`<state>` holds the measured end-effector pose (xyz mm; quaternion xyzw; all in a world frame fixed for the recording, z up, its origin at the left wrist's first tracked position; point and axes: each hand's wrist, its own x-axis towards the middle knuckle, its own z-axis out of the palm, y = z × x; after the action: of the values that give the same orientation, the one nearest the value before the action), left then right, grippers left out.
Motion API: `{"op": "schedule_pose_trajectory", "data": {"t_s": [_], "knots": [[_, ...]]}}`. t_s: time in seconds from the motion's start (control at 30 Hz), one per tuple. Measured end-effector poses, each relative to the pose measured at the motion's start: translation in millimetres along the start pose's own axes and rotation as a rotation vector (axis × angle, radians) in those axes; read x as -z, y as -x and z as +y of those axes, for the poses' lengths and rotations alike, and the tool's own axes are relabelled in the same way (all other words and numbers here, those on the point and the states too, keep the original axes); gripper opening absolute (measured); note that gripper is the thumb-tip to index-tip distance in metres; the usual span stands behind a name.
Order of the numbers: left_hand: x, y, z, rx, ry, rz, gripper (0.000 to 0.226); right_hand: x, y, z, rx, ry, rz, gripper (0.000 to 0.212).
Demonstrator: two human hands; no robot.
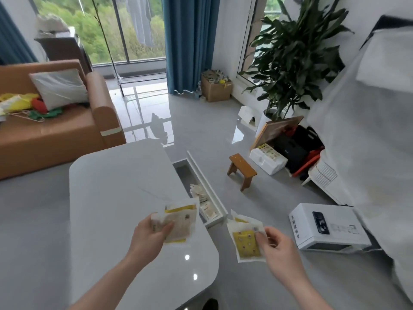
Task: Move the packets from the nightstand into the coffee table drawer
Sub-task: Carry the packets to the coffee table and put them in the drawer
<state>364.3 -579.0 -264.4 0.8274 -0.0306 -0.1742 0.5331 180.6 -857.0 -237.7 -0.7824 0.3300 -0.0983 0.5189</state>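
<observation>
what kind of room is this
Most likely a home living room: a brown sofa with a cushion, a glossy white coffee table with its drawer open, and a large potted plant beside tall curtained windows.

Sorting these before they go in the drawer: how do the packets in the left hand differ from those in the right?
Left-hand packets show mostly pale printed faces, over the coffee table. Right-hand packets show a yellow face, over the floor. Both are pinched fans, outside the open drawer.
</observation>
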Motion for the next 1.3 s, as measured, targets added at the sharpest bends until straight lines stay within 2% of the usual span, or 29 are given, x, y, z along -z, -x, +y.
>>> {"op": "schedule_pose_trajectory", "data": {"t_s": [0.17, 0.33, 0.57, 0.77, 0.9, 1.1, 1.3], "knots": [[-80.2, -58.5, 63.0, -0.103, 0.002, -0.102, 0.011, 56.1, -66.3, 4.8, -0.017, 0.008, 0.083, 0.014], [-144.0, -94.4, 109.5, -0.127, 0.068, -0.128, 0.015, 87.4, -131.5, 3.9, -0.015, -0.007, 0.051, 0.018], [-218.6, -128.9, 124.5, 0.045, 0.136, 0.015, 0.002, 124.8, -237.3, 21.1, -0.026, -0.030, -0.102, 0.019], [-259.7, -152.1, 137.4, 0.236, 0.199, 0.181, 0.009, 159.1, -336.5, 34.2, -0.045, 0.012, -0.234, 0.022], [-271.1, -160.0, 142.6, 0.273, 0.189, 0.273, 0.012, 151.3, -394.2, 34.8, -0.038, 0.035, -0.332, 0.022], [-269.6, -174.8, 138.8, 0.336, 0.187, 0.439, 0.012, 101.7, -446.0, 19.6, -0.036, 0.038, -0.525, 0.018], [-248.6, -229.4, 118.0, 0.431, 0.226, 0.502, 0.008, 54.7, -495.3, -2.0, -0.044, 0.101, -0.629, 0.022]]}}
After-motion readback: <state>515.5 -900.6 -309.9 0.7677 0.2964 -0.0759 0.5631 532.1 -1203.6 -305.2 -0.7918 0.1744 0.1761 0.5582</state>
